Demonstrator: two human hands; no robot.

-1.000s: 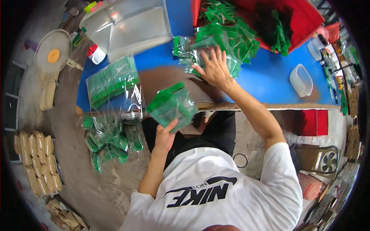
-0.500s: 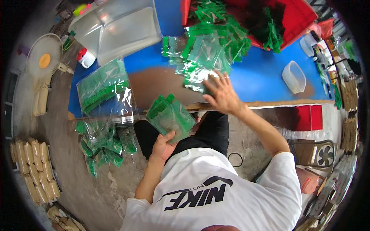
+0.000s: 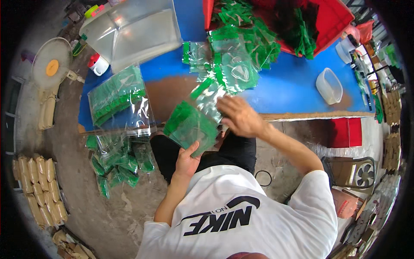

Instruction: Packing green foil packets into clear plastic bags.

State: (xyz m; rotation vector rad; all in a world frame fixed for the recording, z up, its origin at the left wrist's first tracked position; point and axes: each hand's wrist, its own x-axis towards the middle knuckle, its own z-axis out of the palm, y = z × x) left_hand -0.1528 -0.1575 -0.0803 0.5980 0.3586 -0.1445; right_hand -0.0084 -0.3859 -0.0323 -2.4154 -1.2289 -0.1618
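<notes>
My left hand [image 3: 187, 162] is closed on a stack of clear packets with green printed ends [image 3: 189, 127], held tilted in front of the table edge, thumb on top. My right hand [image 3: 241, 115] has its fingers on a single clear packet with a green strip [image 3: 209, 97], which lies partly over the near table edge and meets the top of the stack. The right thumb is below the packet's edge, and its grip is partly hidden. Beyond it spreads a loose pile of similar packets [image 3: 239, 64] on the blue table, reaching back to a red bin [image 3: 332, 21].
At left on the table [image 3: 284, 93] lies a large clear bag of green packets [image 3: 116, 97], with more bagged packets [image 3: 116, 168] hanging below the edge. A translucent tray [image 3: 144, 39], a red-topped white container [image 3: 98, 64] and a clear tub [image 3: 329, 86] stand on the table. A fan [image 3: 51, 67] is left.
My right hand has come nearer from the pile, bringing one packet with it to the held stack. My left hand has risen slightly with the stack.
</notes>
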